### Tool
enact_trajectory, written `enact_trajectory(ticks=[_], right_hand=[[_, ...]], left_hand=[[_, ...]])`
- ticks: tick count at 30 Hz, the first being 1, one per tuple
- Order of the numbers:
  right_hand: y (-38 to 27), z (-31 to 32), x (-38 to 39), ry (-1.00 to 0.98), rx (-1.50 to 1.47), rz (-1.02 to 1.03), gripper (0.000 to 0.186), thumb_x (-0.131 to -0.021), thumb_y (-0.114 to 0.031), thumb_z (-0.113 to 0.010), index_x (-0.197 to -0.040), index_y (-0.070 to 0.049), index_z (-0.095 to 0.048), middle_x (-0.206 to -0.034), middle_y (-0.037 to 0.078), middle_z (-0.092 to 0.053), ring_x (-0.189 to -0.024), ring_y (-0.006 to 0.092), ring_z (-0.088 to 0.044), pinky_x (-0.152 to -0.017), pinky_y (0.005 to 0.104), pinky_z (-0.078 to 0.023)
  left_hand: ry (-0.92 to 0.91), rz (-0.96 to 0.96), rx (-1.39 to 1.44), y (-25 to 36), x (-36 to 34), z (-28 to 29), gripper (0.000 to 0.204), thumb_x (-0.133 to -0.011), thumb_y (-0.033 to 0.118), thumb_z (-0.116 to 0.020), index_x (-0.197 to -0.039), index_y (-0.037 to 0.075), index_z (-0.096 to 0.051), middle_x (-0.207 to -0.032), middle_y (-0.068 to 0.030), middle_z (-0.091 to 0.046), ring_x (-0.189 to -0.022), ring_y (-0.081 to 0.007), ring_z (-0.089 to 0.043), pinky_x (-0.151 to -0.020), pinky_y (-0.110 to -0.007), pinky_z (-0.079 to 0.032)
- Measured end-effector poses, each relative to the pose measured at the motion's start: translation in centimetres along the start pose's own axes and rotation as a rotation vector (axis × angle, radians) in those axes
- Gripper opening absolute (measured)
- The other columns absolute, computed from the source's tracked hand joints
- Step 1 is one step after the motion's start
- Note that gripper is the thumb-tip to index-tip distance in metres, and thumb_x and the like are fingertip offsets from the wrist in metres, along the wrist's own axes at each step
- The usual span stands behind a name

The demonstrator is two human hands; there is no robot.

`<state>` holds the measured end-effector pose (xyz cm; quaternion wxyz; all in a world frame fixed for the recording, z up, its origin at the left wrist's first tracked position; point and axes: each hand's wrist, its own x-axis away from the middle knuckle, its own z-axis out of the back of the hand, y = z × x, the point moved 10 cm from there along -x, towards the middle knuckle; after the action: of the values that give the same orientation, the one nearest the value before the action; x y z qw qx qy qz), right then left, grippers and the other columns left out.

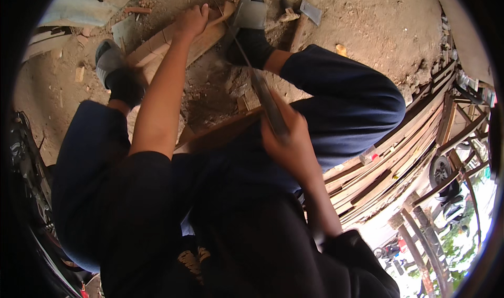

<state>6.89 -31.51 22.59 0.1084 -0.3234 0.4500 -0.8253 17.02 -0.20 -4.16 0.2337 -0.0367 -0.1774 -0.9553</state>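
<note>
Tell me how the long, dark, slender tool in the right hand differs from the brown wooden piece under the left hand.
The long, dark, slender tool is narrower and darker than the brown wooden piece. In the picture, the tool slants up leftward; the wood slants up rightward. The right hand grips the tool, while the left hand is over the wood. Both are elongated.

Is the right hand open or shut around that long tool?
Shut: the right hand curls around the dark near end of the long tool; its thinner part stretches toward the right sandal.
</note>
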Motion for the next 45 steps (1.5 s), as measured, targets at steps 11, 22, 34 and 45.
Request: enact_trajectory(ticks=[11,22,34,45], right_hand=[[0.3,0.0,0.3,0.041,-0.035,0.094,0.045,-0.088,-0.001,-0.059,-0.133,0.007,-0.055,-0.088,0.021,-0.068,-0.069,0.0175,-0.059,-0.071,0.0335,-0.051],[-0.7,0.5,0.1,-0.001,0.001,0.004,0.05,-0.09,0.0,-0.061,-0.139,0.007,-0.053,-0.106,0.019,-0.071,-0.102,0.0164,-0.067,-0.089,0.0277,-0.051],[-1.9,0.3,2.5,0.021,0.15,0.178,0.034,-0.094,-0.002,-0.057,-0.126,0.006,-0.06,-0.093,0.017,-0.072,-0.085,0.0194,-0.067,-0.079,0.0331,-0.051],[-2.7,0.3,4.5,-0.005,0.222,0.047,0.04,-0.094,-0.003,-0.057,-0.133,0.005,-0.057,-0.116,0.023,-0.07,-0.108,0.0287,-0.069,-0.094,0.0354,-0.051]], left_hand=[[-0.054,-0.009,0.017,-2.3,-0.3,-1.5,0.065,-0.107,0.047,-0.024,-0.12,-0.003,-0.064,-0.114,-0.0285,-0.068,-0.108,-0.046,-0.064,-0.097,-0.056,-0.048],[-0.059,0.017,0.027,-0.7,-0.2,0.2,0.066,-0.107,0.048,-0.025,-0.116,-0.002,-0.066,-0.111,-0.0282,-0.069,-0.104,-0.0456,-0.066,-0.096,-0.056,-0.048],[0.124,0.06,0.037,0.1,1.0,1.0,0.06,-0.107,0.047,-0.03,-0.106,0.003,-0.071,-0.106,-0.0214,-0.072,-0.105,-0.0386,-0.067,-0.097,-0.052,-0.049],[0.131,-0.002,0.086,1.0,1.0,1.2,0.059,-0.108,0.045,-0.029,-0.11,0.0,-0.067,-0.105,-0.0211,-0.071,-0.101,-0.0408,-0.066,-0.095,-0.053,-0.049]])
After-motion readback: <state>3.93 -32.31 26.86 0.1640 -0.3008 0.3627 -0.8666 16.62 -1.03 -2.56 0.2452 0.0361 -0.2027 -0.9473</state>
